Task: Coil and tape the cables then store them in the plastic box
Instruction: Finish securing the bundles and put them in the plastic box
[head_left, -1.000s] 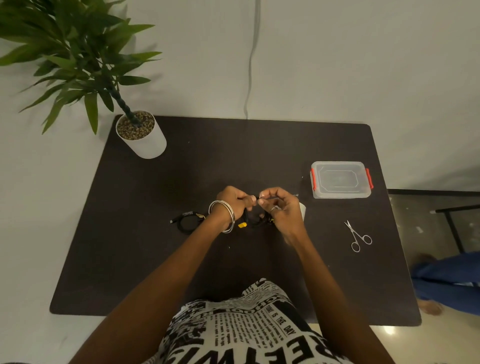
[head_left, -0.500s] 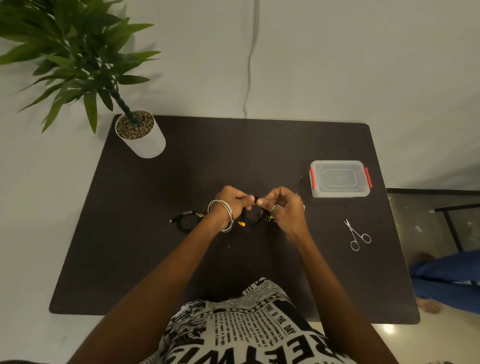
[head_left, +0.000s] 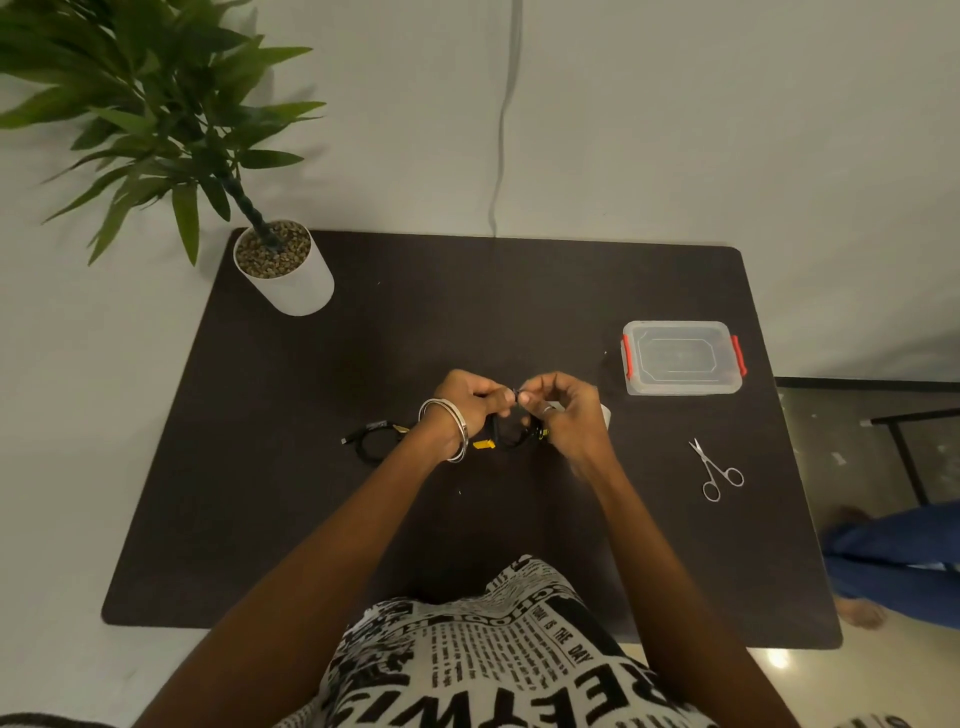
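Observation:
At the middle of the dark table (head_left: 467, 322), my left hand (head_left: 467, 402) and my right hand (head_left: 563, 415) both pinch a coiled black cable (head_left: 506, 434) with a yellow tag, fingertips meeting at its top. What passes between the fingertips is too small to make out. A second black coiled cable (head_left: 371, 441) lies on the table just left of my left wrist. The clear plastic box (head_left: 682, 357) with red latches stands lidded at the right. A white tape roll (head_left: 605, 415) is mostly hidden behind my right hand.
Small silver scissors (head_left: 717, 470) lie right of my right hand, below the box. A potted plant (head_left: 283, 270) stands at the table's far left corner. A person's leg in blue (head_left: 893, 556) is on the floor beyond the right edge.
Both hands kept working at the coil's top with small finger movements. My right fingers have loosened slightly; the coil stays in place.

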